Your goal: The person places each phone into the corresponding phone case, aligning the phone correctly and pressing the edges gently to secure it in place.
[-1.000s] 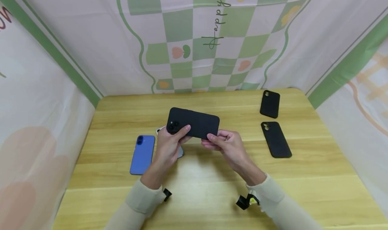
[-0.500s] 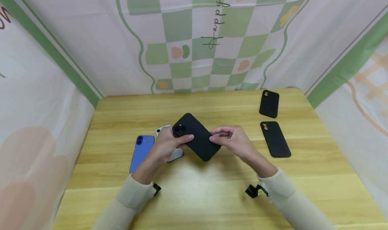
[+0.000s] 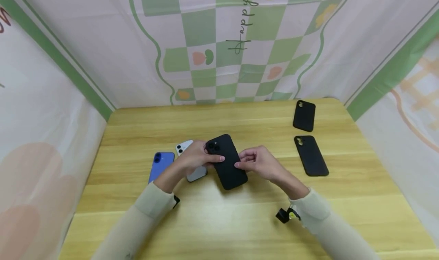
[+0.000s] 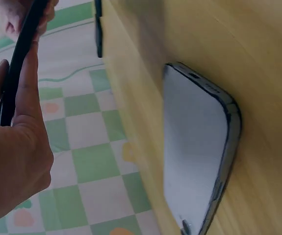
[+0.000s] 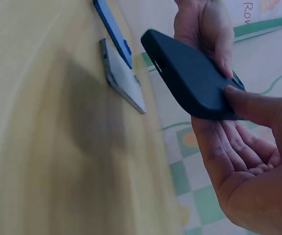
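Note:
A phone in a black case is held above the middle of the table, its back and camera corner facing up in the head view. My left hand grips its left edge near the camera, thumb across the back and fingers underneath. On the opposite long edge my right hand pinches it between thumb and fingers. The right wrist view shows the case's lower end with a port slot. Beneath the left hand lies a white phone, partly hidden in the head view. A blue phone lies beside it, partly covered by the left forearm.
Two empty black phone cases lie at the right of the wooden table: a far case and a nearer case. Behind the table hangs a green-and-white checked cloth, with more cloth at both sides.
The cased phone has turned from nearly sideways to nearly upright in the head view and moved slightly nearer the person. The right hand has shifted from its end to its long edge.

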The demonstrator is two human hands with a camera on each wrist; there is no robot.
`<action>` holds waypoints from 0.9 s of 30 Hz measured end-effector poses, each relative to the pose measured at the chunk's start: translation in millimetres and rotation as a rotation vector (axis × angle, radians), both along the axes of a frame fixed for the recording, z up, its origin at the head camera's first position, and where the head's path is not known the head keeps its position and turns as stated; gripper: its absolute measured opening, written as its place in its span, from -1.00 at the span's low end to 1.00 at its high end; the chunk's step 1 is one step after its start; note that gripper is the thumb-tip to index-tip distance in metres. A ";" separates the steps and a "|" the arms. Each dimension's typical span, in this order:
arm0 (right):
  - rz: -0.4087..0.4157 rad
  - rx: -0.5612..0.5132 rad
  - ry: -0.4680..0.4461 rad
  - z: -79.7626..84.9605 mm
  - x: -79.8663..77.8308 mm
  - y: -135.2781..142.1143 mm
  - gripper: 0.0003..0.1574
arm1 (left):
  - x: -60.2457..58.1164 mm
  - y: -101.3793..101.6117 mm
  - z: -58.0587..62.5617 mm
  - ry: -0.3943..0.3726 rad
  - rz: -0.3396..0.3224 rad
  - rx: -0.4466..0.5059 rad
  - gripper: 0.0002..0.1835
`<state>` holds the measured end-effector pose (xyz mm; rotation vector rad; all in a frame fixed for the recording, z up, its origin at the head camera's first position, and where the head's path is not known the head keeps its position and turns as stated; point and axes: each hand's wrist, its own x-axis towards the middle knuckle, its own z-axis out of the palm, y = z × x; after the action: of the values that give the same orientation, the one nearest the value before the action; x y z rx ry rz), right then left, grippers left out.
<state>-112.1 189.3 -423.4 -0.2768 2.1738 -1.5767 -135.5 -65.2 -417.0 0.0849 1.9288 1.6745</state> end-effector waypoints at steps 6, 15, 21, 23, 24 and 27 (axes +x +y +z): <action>-0.102 -0.023 -0.083 -18.6 1.3 1.5 -0.70 | -13.8 10.4 -13.0 -0.036 0.036 -0.042 -0.71; -0.102 -0.031 -0.106 -36.8 -1.2 2.4 -0.72 | -22.2 15.1 -24.0 -0.068 0.016 -0.073 -0.70; -0.085 -0.016 -0.099 -48.5 -1.6 0.7 -0.75 | -25.8 15.7 -31.9 -0.076 -0.029 -0.086 -0.72; -0.088 -0.005 -0.089 -50.5 -2.4 0.3 -0.75 | -26.8 16.3 -35.0 -0.075 -0.033 -0.090 -0.72; -0.091 0.005 -0.086 -51.1 -2.7 0.4 -0.75 | -27.4 17.0 -36.0 -0.076 -0.033 -0.092 -0.72; -0.118 0.042 -0.074 -52.9 -4.6 0.6 -0.71 | -29.8 18.8 -37.9 -0.068 -0.032 -0.114 -0.72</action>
<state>-116.7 189.9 -476.3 -0.0770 2.1987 -1.5758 -165.3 -46.3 -454.9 0.0151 1.9569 1.5243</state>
